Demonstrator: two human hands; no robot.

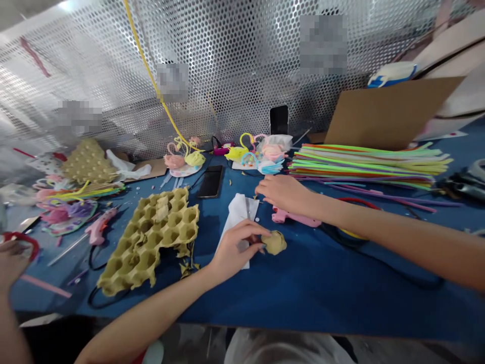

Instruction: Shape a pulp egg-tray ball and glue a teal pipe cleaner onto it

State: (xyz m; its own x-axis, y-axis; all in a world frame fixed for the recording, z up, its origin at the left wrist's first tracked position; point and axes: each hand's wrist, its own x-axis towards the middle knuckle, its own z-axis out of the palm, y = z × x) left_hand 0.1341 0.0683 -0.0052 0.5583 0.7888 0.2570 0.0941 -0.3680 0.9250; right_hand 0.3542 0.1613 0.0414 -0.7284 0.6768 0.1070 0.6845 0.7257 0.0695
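Observation:
In my left hand (pixel 237 247), thumb and fingers pinch the edge of a rounded, yellowish-tan egg-carton cup (pixel 275 243), just above the blue table. Beneath that hand lies a folded white paper (pixel 237 210). My right hand (pixel 282 193) reaches in over the table beyond the cup, fingers bent downward and close together near the paper's far corner. What its fingertips pinch, if anything, is too small to make out. Just under that hand rests a pink glue gun (pixel 295 217), partly covered by it. Left of my left hand lies a torn egg carton (pixel 151 235).
Pipe cleaners (pixel 364 164) are heaped at the right, before a cardboard sheet (pixel 390 114). A black phone (pixel 211 181) and finished flamingo figures (pixel 184 159) lie farther back. Another person's hand (pixel 13 260) holds red-handled scissors (pixel 28 242) at far left, near a second glue gun (pixel 100 226).

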